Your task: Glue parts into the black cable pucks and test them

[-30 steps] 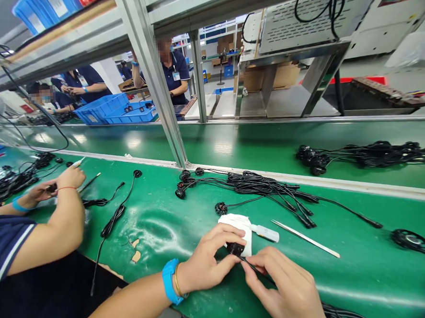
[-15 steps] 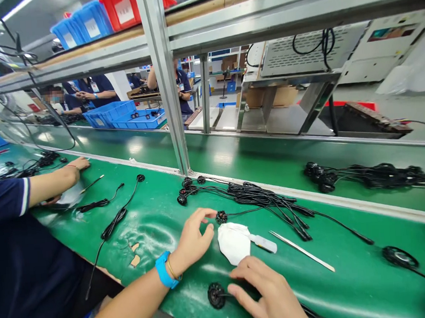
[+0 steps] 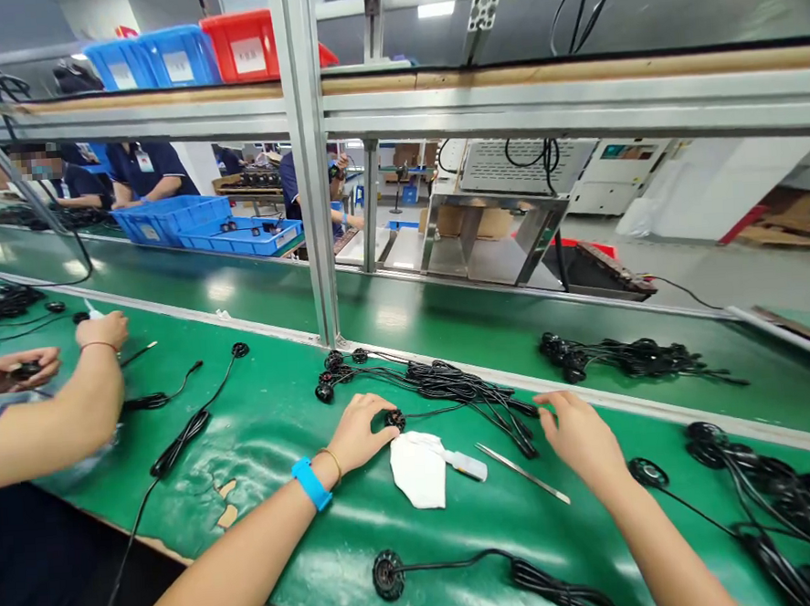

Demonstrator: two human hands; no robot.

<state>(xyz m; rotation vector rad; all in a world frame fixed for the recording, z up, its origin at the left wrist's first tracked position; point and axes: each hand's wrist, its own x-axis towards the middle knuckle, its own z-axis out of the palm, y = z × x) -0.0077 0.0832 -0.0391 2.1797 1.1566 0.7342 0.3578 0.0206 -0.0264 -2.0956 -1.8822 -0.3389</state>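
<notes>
My left hand (image 3: 362, 432) pinches a small round black part (image 3: 395, 420) between thumb and fingers; its thin cable runs right. My right hand (image 3: 581, 434) has its fingers apart at the right ends of a bundle of black cables (image 3: 451, 382), and I cannot see a firm hold. Between my hands lie a white cloth or paper (image 3: 419, 476), a small clear bottle with a white tip (image 3: 468, 466) and thin metal tweezers (image 3: 525, 474). Nearer me, a black disc-shaped part (image 3: 389, 575) lies with its coiled cable (image 3: 560, 591).
A co-worker's hands (image 3: 101, 331) handle small black parts at the left. More black cables lie to the right (image 3: 788, 499) and on the far green strip (image 3: 642, 357). A metal post (image 3: 313, 208) stands ahead, below a shelf with blue and red bins (image 3: 242, 48).
My right hand has moved from beside the near disc up and right to the cable ends. My left hand has closed around the small round part. The view has turned rightward.
</notes>
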